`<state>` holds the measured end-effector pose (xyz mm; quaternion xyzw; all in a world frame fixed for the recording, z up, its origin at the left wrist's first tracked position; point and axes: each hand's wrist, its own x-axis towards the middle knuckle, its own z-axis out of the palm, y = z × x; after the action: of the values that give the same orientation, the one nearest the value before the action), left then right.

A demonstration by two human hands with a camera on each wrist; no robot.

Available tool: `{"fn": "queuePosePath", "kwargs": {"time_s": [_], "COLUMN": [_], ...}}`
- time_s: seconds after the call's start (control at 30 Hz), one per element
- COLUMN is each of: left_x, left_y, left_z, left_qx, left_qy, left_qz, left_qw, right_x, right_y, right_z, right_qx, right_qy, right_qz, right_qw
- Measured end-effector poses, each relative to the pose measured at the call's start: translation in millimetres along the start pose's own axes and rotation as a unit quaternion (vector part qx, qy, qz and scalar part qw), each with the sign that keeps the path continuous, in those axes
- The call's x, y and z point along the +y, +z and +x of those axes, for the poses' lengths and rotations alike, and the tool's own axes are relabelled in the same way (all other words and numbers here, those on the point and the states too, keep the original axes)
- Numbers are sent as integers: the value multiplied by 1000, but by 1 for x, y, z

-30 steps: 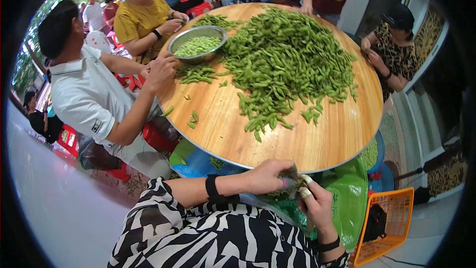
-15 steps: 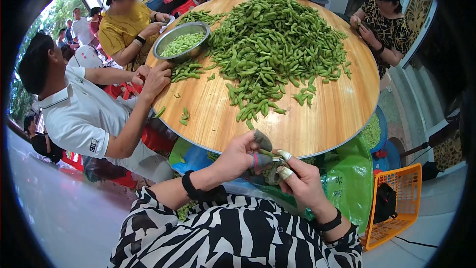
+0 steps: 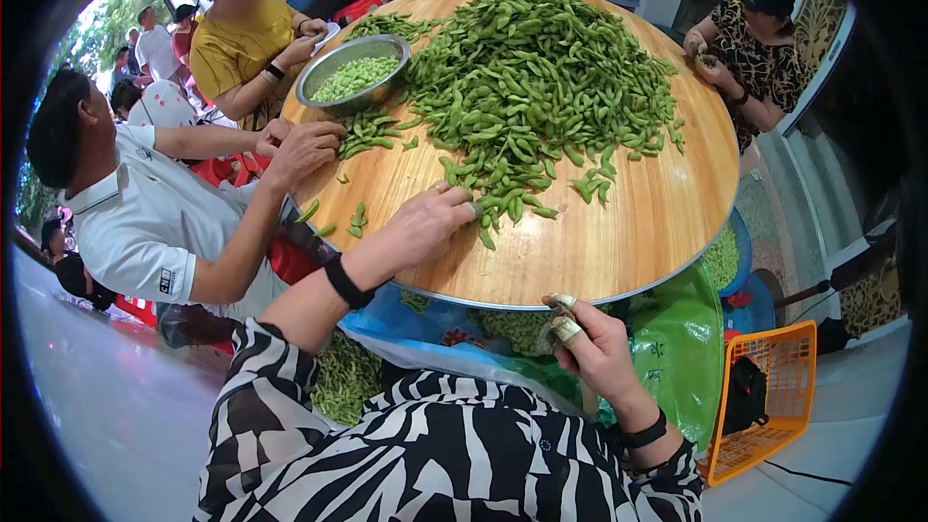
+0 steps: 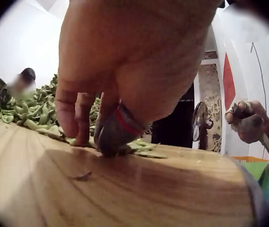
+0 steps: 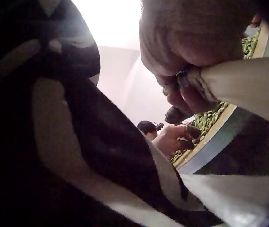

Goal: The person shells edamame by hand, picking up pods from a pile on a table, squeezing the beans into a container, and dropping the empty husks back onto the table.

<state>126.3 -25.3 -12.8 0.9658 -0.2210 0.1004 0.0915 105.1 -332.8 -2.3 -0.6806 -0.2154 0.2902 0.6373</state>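
Note:
My left hand (image 3: 425, 224) reaches over the round wooden table (image 3: 599, 251), fingertips at the near edge of the green pod pile (image 3: 551, 97). In the left wrist view, the left hand (image 4: 134, 61) points downward; its grey-covered thumb (image 4: 113, 135) touches pods (image 4: 146, 150) on the wood. Whether a pod is pinched behind the thumb is hidden. My right hand (image 3: 599, 353), with wrapped fingertips, is held off the table's near edge. The right wrist view shows this hand (image 5: 196, 42) curled round a pale handle (image 5: 248, 87); the tool's tip is unclear.
A metal bowl (image 3: 391, 87) of shelled beans stands at the table's left. People sit around, one in a white shirt (image 3: 145, 222) close on my left. Green plastic (image 3: 677, 348) and an orange basket (image 3: 783, 367) lie to the right, with a blue tub (image 3: 742, 251) beyond.
My left hand has left the right hand and moved up and left onto the table at the pods. The right hand stays near the table's edge, still holding the tool.

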Motion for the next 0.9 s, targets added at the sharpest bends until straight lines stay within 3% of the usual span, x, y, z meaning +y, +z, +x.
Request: {"fn": "queuePosePath", "kwargs": {"time_s": [0.23, 0.3, 0.33, 0.4, 0.43, 0.5, 0.57, 0.63, 0.7, 0.77, 0.9], "left_x": [5, 10, 14, 24, 32, 53, 74, 102, 115, 121, 127], "left_y": [10, 16, 17, 15, 12, 7, 7, 0, 4, 9, 16], "left_z": [-1, -2, -1, 0, 3, 10, 16, 20, 25, 30, 35], "left_qx": [31, 54, 52, 71, 69, 108, 97, 22, 29, 61, 72], "left_qy": [-5, -81, -76, -170, -165, -211, -190, -259, -244, -217, -207], "left_qz": [-34, -75, -76, -158, -160, -430, -481, -613, -645, -703, -704], "left_qw": [999, 992, 993, 970, 971, 871, 850, 747, 724, 675, 675], "right_x": [7, 7, 4, 1, 0, 7, 9, 9, 9, 10, 12], "right_y": [-4, -7, -7, -7, -7, -4, 0, 2, 2, -2, -5], "right_z": [-3, 0, 1, 3, 4, 7, 9, 5, 2, -1, -5], "right_qx": [19, 5, 9, 14, 13, 23, 35, 37, 41, 39, 42], "right_qy": [25, 18, 22, 27, 31, 29, 5, 8, -4, -1, -27], "right_qz": [16, 47, 46, 61, 73, 94, 127, 155, 190, 195, 208], "right_qw": [999, 999, 999, 998, 997, 995, 991, 987, 981, 980, 977]}}
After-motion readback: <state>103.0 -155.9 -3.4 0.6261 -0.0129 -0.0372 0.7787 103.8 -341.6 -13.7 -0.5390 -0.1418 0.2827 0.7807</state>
